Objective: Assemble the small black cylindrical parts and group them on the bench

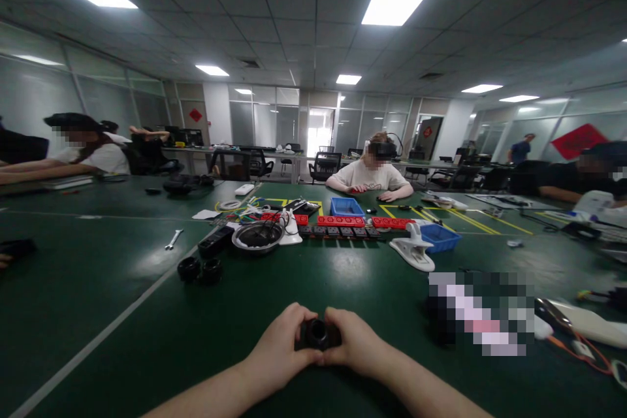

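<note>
Low in the middle of the head view, a small black part (pixel 318 332) with a round opening on top sits between my two hands. Its exact kind I cannot make out. My left hand (pixel 283 343) grips it from the left, and my right hand (pixel 355 341) grips it from the right. Both sets of fingers curl around it, with the thumbs almost meeting at its near side. Two black round parts (pixel 189 268) stand farther off to the left, side by side. My palms hide much of the held part.
Beyond my hands lie a round metal dish (pixel 257 237), a black power strip (pixel 215 241), red socket strips (pixel 341 221), a white clip stand (pixel 414 247) and blue bins (pixel 438 238). A wrench (pixel 173 240) lies left. Another person (pixel 372 173) sits across the green table (pixel 122 255).
</note>
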`<action>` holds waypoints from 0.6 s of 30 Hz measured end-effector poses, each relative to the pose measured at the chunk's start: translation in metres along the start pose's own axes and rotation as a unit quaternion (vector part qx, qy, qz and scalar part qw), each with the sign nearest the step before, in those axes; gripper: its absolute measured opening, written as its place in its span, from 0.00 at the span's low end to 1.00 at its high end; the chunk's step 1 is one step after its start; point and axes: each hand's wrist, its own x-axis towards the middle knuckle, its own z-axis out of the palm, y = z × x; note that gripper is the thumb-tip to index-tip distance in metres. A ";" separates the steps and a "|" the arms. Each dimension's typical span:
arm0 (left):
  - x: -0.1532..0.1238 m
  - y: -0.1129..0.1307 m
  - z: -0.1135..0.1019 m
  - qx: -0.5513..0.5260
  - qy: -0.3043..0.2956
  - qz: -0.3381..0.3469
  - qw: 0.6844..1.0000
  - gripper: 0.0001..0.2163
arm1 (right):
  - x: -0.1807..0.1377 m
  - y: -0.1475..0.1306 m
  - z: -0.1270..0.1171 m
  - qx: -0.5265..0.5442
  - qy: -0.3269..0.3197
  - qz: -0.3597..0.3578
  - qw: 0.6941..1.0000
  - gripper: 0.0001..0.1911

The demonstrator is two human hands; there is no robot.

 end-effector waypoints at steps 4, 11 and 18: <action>0.002 -0.003 0.006 0.012 0.029 -0.029 0.999 0.14 | -0.002 -0.012 0.009 -0.126 0.067 0.030 0.989 0.21; 0.001 -0.005 -0.001 -0.008 0.005 0.012 1.000 0.22 | -0.001 0.000 0.002 -0.011 0.035 -0.074 0.997 0.29; 0.000 -0.005 -0.008 0.000 -0.035 0.053 0.998 0.20 | 0.002 0.012 -0.005 0.101 -0.038 -0.089 0.990 0.17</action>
